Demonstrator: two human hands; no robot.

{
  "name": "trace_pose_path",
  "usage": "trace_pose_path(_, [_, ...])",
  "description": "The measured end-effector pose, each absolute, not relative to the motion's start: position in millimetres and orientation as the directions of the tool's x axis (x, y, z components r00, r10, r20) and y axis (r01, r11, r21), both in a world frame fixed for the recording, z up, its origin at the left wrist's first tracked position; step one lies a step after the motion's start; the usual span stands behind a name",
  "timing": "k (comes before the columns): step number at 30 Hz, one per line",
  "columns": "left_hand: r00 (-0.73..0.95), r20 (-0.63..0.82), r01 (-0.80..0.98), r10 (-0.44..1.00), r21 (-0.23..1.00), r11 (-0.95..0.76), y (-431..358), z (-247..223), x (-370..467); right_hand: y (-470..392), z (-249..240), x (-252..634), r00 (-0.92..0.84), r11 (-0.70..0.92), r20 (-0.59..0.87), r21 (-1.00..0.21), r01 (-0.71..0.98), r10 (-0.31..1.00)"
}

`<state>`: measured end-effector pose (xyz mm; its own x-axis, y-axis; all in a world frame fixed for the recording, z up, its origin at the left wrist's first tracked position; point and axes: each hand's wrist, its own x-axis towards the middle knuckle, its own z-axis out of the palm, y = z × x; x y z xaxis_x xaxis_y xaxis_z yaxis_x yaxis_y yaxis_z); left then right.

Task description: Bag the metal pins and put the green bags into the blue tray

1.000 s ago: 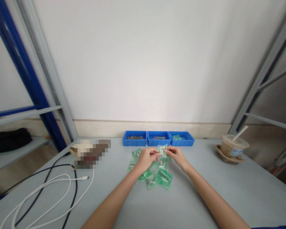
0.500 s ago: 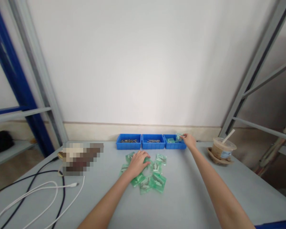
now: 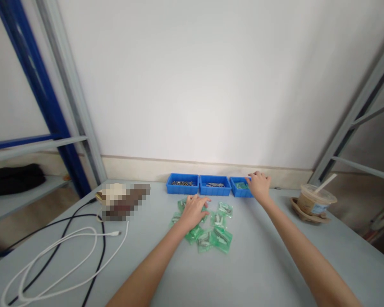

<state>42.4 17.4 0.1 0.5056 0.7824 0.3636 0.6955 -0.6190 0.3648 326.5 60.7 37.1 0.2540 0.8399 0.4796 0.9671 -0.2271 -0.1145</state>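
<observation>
Several small green-tinted plastic bags (image 3: pixel 223 239) with metal pieces inside lie in a loose cluster on the table. My left hand (image 3: pixel 192 212) rests over the upper left of this cluster, thumb and fingers apart, hiding some bags beneath it. At the back, my right hand (image 3: pixel 259 186) is over the right side of the right blue bin (image 3: pixel 241 193), fingers spread and nothing visible in them. Green bags (image 3: pixel 242 186) lie inside that bin. The middle blue bin (image 3: pixel 215 191) and the left blue bin (image 3: pixel 182 190) hold loose thin metal pieces.
On the right, a lidded plastic cup (image 3: pixel 316 200) with a straw sits in a cardboard holder (image 3: pixel 307 216). White cable (image 3: pixel 80 230) and black cable (image 3: pixel 104 247) loop across the left, near a blurred-out item (image 3: pixel 124 204). A wall (image 3: pixel 192 85) stands behind the bins.
My right hand has let go of the green bag it held above the right bin, and its fingers have spread. My left hand stays over the cluster. The view has shifted slightly left.
</observation>
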Motion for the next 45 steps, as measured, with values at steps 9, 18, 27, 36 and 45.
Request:
trace_pose_path(9, [0.523,0.387,0.708,0.759,0.298,-0.64,17,0,43,14,-16,278,-0.133,0.229,0.267,-0.371,0.9,0.954])
trace_pose_path(18, [0.494,0.391,0.634,0.776,0.449,-0.63,3,1,61,17,-21,262,-0.004,0.157,0.16,-0.964,0.213,0.987])
trace_pose_path(27, [0.308,0.447,0.578,0.84,0.613,-0.538,5,4,65,5,-29,238,-0.108,0.377,0.362,-0.869,0.322,0.926])
trace_pose_path(36, [0.259,0.535,0.529,0.804,0.618,-0.582,3,9,64,-8,-12,238,-0.021,0.453,0.483,-0.804,0.384,0.875])
trace_pose_path(45, [0.233,0.471,0.337,0.851,0.781,-0.525,0,15,68,-4,-8,243,-0.105,0.31,0.296,-0.938,0.153,0.949])
